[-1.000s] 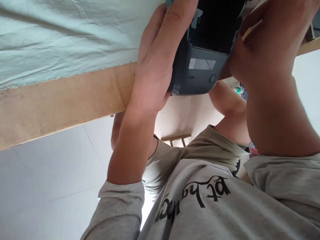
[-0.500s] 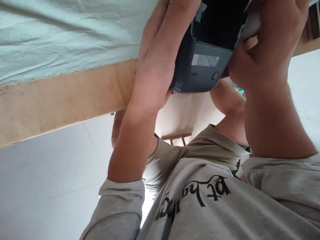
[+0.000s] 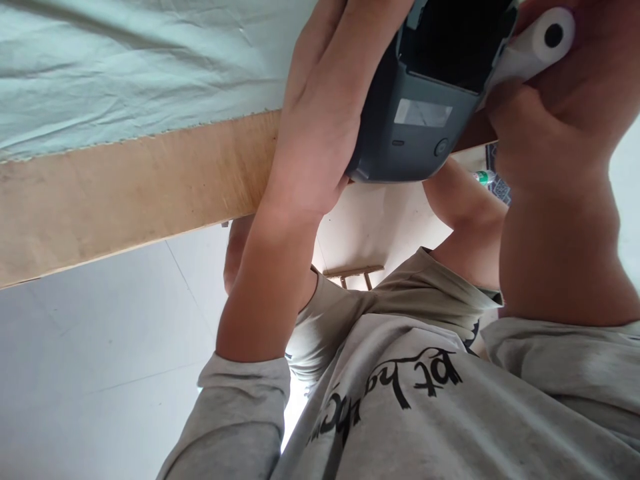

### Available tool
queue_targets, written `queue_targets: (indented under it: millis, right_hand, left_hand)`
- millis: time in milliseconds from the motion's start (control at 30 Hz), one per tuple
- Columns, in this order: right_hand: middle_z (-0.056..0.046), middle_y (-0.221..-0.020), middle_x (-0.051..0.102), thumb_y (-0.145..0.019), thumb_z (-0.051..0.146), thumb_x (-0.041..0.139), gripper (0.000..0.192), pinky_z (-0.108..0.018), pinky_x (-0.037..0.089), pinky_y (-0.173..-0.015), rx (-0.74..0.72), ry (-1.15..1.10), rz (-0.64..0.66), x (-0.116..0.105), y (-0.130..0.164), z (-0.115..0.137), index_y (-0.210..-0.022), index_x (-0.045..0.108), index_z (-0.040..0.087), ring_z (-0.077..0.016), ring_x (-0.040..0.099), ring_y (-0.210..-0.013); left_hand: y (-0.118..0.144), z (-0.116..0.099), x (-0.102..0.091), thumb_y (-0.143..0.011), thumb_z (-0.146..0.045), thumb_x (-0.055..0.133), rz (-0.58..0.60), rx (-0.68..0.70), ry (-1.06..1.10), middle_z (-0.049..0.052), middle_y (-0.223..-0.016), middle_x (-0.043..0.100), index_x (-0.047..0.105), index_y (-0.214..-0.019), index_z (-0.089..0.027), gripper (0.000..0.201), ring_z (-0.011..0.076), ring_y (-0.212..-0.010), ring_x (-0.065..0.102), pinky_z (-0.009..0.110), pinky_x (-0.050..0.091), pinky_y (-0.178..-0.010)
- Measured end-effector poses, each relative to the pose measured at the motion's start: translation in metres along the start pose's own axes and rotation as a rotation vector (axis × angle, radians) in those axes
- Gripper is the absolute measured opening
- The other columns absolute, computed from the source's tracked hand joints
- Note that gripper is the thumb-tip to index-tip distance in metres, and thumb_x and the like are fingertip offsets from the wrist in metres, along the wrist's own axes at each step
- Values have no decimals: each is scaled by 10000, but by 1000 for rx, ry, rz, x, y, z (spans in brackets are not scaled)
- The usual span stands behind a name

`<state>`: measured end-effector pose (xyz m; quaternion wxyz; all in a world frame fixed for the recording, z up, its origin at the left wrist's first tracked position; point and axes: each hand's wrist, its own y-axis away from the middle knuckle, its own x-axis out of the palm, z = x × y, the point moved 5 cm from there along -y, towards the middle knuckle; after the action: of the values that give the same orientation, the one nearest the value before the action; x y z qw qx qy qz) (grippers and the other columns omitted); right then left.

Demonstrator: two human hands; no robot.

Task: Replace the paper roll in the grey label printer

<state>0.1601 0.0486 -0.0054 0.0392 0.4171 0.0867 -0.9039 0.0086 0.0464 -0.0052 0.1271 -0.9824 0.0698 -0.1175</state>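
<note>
Table (image 3: 125, 193): bare wooden edge ran from the left to the middle; a pale green cloth (image 3: 125, 73) covered it on the far side.
Floor (image 3: 100, 360): the widest open room lay below the table edge, left of the left arm.
Printer (image 3: 420, 127): dark grey, top open, held above the table edge at upper right, with its button face toward the wearer.
Left hand (image 3: 320, 127): flat along the printer's left side, fingers straight, gripping it.
Right hand (image 3: 555, 113): closed on a white roll (image 3: 530, 50), touching the printer's right rim.
Step, as judged: seating the roll; best kept square to the open bay, with the left hand holding the body steady.
Clearance: tight at the bay's right rim; the lap lay near below.
</note>
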Motion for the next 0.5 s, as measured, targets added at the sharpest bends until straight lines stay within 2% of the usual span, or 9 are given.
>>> queue_targets:
  millis: [67, 167, 233, 300, 367, 433, 500]
  right_hand:
    - [8, -989, 409, -747, 260, 388, 285, -163, 373, -891, -23, 138, -62, -4, 5, 7, -1008, 442, 159, 5, 407, -958]
    - [31, -1078, 400, -750, 325, 388, 340, -194, 348, -990, -6, 262, -81, -3, 7, 3, -1067, 425, 207, -37, 385, -1072]
    - [69, -1131, 389, -701, 298, 463, 406, -169, 380, -933, -129, 141, -214, -6, 8, 0, -1094, 380, 240, -19, 413, -1031]
    - [82, -1148, 379, -695, 255, 458, 422, -137, 394, -865, -199, 29, -250, -8, 8, -5, -1105, 357, 250, 11, 430, -984]
    - [62, -1126, 388, -715, 228, 413, 402, -138, 385, -883, -158, 72, -171, -7, 9, -6, -1114, 369, 234, 11, 421, -992]
    - [37, -1119, 389, -726, 229, 395, 406, -154, 346, -978, -79, 209, -69, -5, 10, -6, -1130, 389, 201, -22, 385, -1068]
    - [49, -1120, 395, -724, 238, 399, 416, -140, 321, -1008, -91, 211, -87, -8, 11, -2, -1138, 399, 191, -27, 370, -1104]
  left_hand:
    - [1, -1, 2, -674, -589, -138, -6, -24, -71, -61, -841, 509, 514, -861, -157, 803, 88, -1157, 470, 165, 382, -1034]
    - [1, -2, 1, -676, -601, -130, -35, -41, -156, -90, -897, 519, 511, -886, -196, 788, 67, -1185, 443, 143, 408, -1016]
    - [1, -1, 0, -684, -601, -117, -30, -39, -147, -101, -901, 529, 515, -890, -199, 776, 62, -1183, 445, 149, 417, -994]
    - [0, 0, -2, -695, -604, -90, -37, -34, -113, -108, -888, 544, 530, -851, -198, 757, 65, -1169, 460, 163, 423, -968]
    - [0, 1, -3, -711, -618, -30, -52, -29, -83, -104, -873, 554, 542, -824, -198, 718, 89, -1153, 478, 197, 445, -941]
    - [-1, 1, -3, -727, -632, 80, -63, -30, -50, -95, -856, 556, 545, -811, -204, 637, 112, -1145, 483, 217, 449, -961]
    - [-1, 0, -2, -736, -618, 179, -63, -46, 0, -84, -840, 548, 545, -791, -200, 558, 122, -1161, 468, 213, 415, -1021]
